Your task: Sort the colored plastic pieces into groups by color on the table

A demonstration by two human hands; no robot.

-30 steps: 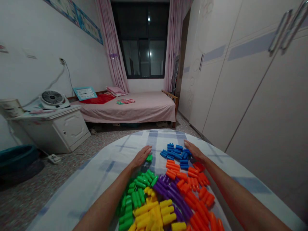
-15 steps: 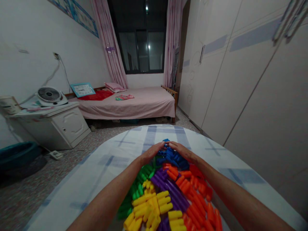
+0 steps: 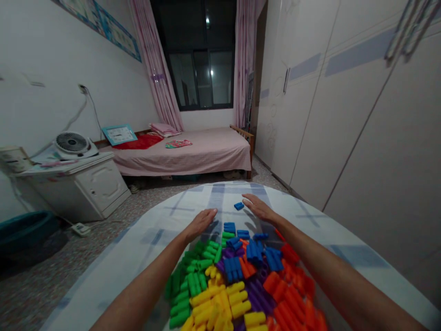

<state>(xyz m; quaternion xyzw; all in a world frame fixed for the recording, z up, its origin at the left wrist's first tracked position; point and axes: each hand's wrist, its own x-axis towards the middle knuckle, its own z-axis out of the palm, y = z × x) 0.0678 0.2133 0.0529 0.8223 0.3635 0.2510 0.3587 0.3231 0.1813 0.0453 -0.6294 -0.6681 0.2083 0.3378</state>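
A heap of plastic tube-shaped building blocks lies on the table before me. Green blocks (image 3: 196,280) are on the left, yellow blocks (image 3: 220,303) at the near middle, purple blocks (image 3: 258,296) beside them, and orange-red blocks (image 3: 292,303) on the right. Several blue blocks (image 3: 233,269) are scattered over the far part of the heap. My left hand (image 3: 201,223) hovers left of the heap's far end, fingers stretched out, holding nothing. Opposite it, my right hand (image 3: 258,208) is open too, its fingers close to a single blue block (image 3: 239,206) lying apart.
A white and blue checked cloth covers the rounded table (image 3: 155,234). Beyond it stand a bed (image 3: 186,158) with a pink sheet and a tall wardrobe (image 3: 372,151) on the right. At left are a white cabinet (image 3: 99,188), a fan (image 3: 72,143) and a teal basin (image 3: 27,230).
My hands were together around the blue blocks at the far end; now they are apart. The blue blocks have spread back over the heap towards me, one staying at the far side.
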